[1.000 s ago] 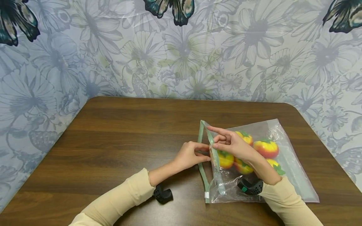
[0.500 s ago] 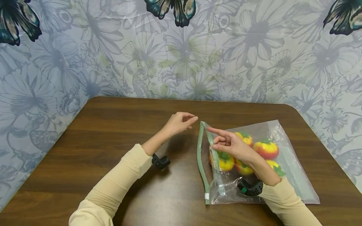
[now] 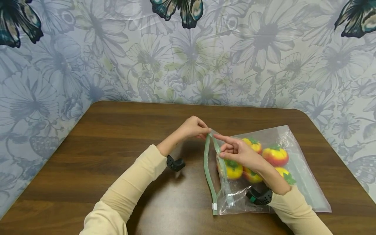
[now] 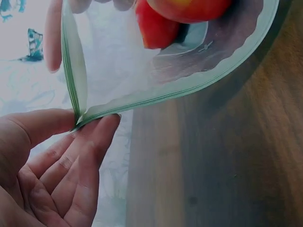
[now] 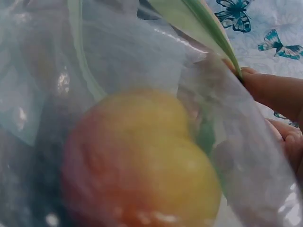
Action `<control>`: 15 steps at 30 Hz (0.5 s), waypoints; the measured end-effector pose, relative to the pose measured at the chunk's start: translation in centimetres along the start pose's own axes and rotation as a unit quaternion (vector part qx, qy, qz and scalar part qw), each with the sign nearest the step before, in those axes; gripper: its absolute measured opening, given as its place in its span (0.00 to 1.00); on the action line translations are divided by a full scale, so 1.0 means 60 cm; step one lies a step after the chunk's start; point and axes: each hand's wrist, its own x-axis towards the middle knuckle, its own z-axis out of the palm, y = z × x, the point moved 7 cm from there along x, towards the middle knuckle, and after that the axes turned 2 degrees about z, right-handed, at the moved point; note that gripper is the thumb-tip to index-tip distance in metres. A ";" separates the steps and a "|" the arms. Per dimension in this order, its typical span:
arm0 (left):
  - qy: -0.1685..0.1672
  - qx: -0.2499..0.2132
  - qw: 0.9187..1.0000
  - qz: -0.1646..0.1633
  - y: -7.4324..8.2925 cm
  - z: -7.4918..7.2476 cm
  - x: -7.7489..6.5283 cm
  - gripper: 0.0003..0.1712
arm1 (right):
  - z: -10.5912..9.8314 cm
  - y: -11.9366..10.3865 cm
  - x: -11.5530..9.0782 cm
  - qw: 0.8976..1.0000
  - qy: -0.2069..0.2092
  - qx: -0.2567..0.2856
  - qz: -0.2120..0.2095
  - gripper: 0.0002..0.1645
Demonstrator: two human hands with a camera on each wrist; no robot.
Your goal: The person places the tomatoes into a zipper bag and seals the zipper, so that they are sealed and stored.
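A clear slider bag [image 3: 308,182] with a green zip edge lies on the table, mouth facing left and gaping. Inside it are several yellow-red fruits [image 3: 275,156] with green leafy tops. My left hand [image 3: 192,126] pinches the far corner of the zip edge [image 4: 165,94] between thumb and index finger. On the upper layer of the mouth, my right hand [image 3: 241,151] holds the green strip, thumb against it and index finger stretched along it towards the corner. A white slider [image 3: 214,206] sits at the zip's near end. Fruit [image 5: 142,161] seen through the film fills much of the right wrist view.
The brown wooden table [image 3: 123,156] reaches back to a wall with flower and butterfly patterns [image 3: 191,62]. Dark wrist cameras [image 3: 176,163] hang at both wrists, the right one against the bag.
My left hand has let go of the middle of the bag's mouth, moved away to the far side, and taken hold of the far corner. My right hand has hardly moved.
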 end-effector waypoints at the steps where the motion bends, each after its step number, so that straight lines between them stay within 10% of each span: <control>1: -0.002 -0.010 1.000 -0.001 -0.002 0.001 0.000 0.12 | 0.001 -0.001 -0.001 1.000 0.002 -0.019 0.000 0.37; 7: 0.009 -0.032 0.999 -0.004 -0.015 0.004 -0.001 0.12 | 0.015 -0.031 -0.018 0.974 0.054 -0.216 -0.047 0.38; 12: 0.017 -0.040 0.999 -0.002 -0.020 0.005 -0.001 0.11 | 0.056 -0.092 -0.068 0.883 0.125 -0.422 -0.163 0.33; 15: 0.018 -0.044 0.999 0.000 -0.020 0.005 -0.001 0.11 | 0.106 -0.113 -0.103 0.833 0.095 -0.490 -0.239 0.21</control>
